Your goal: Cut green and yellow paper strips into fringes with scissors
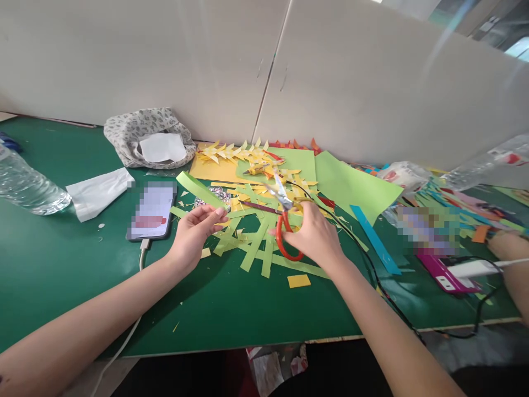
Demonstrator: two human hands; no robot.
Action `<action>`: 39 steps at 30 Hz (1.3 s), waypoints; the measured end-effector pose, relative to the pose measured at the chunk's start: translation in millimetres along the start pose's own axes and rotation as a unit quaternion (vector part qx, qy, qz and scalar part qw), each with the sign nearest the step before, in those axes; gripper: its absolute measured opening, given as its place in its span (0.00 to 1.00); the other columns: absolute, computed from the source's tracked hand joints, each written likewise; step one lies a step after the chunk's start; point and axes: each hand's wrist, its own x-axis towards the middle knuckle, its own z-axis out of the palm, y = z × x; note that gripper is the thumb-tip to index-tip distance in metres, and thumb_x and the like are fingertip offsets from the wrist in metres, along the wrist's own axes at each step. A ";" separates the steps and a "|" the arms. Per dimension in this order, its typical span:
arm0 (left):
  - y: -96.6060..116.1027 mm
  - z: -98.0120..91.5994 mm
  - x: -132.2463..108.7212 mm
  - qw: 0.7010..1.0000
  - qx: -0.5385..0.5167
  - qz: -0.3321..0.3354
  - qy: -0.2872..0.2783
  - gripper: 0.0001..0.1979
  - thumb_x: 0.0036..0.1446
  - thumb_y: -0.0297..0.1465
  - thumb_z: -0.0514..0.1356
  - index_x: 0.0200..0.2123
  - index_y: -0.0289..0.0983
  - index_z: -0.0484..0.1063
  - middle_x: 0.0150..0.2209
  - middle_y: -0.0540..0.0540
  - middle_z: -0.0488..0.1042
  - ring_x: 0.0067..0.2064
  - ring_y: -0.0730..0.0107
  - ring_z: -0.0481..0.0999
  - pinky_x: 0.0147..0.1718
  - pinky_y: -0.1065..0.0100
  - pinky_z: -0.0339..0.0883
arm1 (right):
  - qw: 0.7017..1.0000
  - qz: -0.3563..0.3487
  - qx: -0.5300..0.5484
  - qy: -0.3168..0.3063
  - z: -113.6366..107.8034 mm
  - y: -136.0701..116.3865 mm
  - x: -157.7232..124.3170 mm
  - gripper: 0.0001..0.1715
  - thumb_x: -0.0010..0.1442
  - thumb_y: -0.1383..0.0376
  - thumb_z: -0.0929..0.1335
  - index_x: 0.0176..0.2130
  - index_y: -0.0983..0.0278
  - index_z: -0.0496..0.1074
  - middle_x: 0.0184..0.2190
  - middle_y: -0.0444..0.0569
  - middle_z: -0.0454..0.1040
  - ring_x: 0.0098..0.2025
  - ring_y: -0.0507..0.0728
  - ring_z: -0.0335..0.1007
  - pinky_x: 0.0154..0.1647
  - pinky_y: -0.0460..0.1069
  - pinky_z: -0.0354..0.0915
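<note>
"Over the heap of paper strips (pixel 253 251) on that green table (pixel 78 270), what do you see? Call the heap the middle of a clock."

"At nine, just beside it, the left hand (pixel 196 231) pinches a light green strip (pixel 201 189) between thumb and fingers. The strip slants up toward ten."

"And the right hand (pixel 314 232)?"

"That one's at three, fingers wrapped round the handles of the orange-handled scissors (pixel 284 203). The blades look parted and point toward eleven, a little apart from the strip."

"What's up at twelve?"

"A yellow glue gun (pixel 257 170), near a row of pointed yellow paper pieces (pixel 225 151). A green sheet (pixel 357 184) spreads out at two, and past the right hand, at three, there's a blue strip (pixel 374 237)."

"I spot a phone (pixel 154 209) at nine, beyond the left hand, with a white cable (pixel 141 259) plugged into it."

"Right, and a patterned cloth pouch (pixel 120 138) at ten. Far out at three is another person's hand (pixel 506 245); I can't tell whether its fingers grip anything."
</note>
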 end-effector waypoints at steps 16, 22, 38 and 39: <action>-2.6 0.5 -1.6 0.999 0.010 -0.009 -0.034 0.08 0.45 0.32 0.65 0.27 0.35 0.69 0.28 0.51 0.74 0.32 0.75 0.74 0.31 0.76 0.66 | 0.980 0.056 0.188 -0.017 -3.2 -27.3 -8.5 0.30 0.51 0.46 0.61 0.47 0.62 0.59 0.38 0.52 0.68 0.34 0.59 0.67 0.27 0.50 0.60; -3.9 -0.1 -1.5 0.999 0.002 -0.016 -0.045 0.08 0.45 0.32 0.65 0.26 0.36 0.69 0.27 0.51 0.74 0.33 0.75 0.75 0.30 0.76 0.66 | 0.987 -0.022 0.155 -0.034 -7.5 -45.0 -15.4 0.37 0.46 0.42 0.64 0.45 0.65 0.58 0.41 0.55 0.68 0.39 0.62 0.67 0.29 0.52 0.62; -5.8 0.1 -2.1 0.997 0.014 -0.021 -0.076 0.05 0.47 0.31 0.64 0.28 0.36 0.73 0.26 0.49 0.76 0.32 0.74 0.76 0.32 0.74 0.67 | 0.985 -0.075 0.147 -0.053 -2.7 -58.6 -23.6 0.36 0.47 0.42 0.63 0.44 0.65 0.57 0.39 0.53 0.68 0.37 0.60 0.67 0.29 0.51 0.62; -5.8 0.1 -2.0 0.997 0.013 -0.021 -0.077 0.05 0.47 0.31 0.64 0.29 0.36 0.73 0.26 0.49 0.76 0.32 0.73 0.76 0.32 0.74 0.67 | 0.985 -0.074 0.147 -0.053 -2.4 -58.4 -23.8 0.36 0.47 0.42 0.63 0.44 0.65 0.57 0.39 0.53 0.68 0.38 0.61 0.67 0.29 0.51 0.62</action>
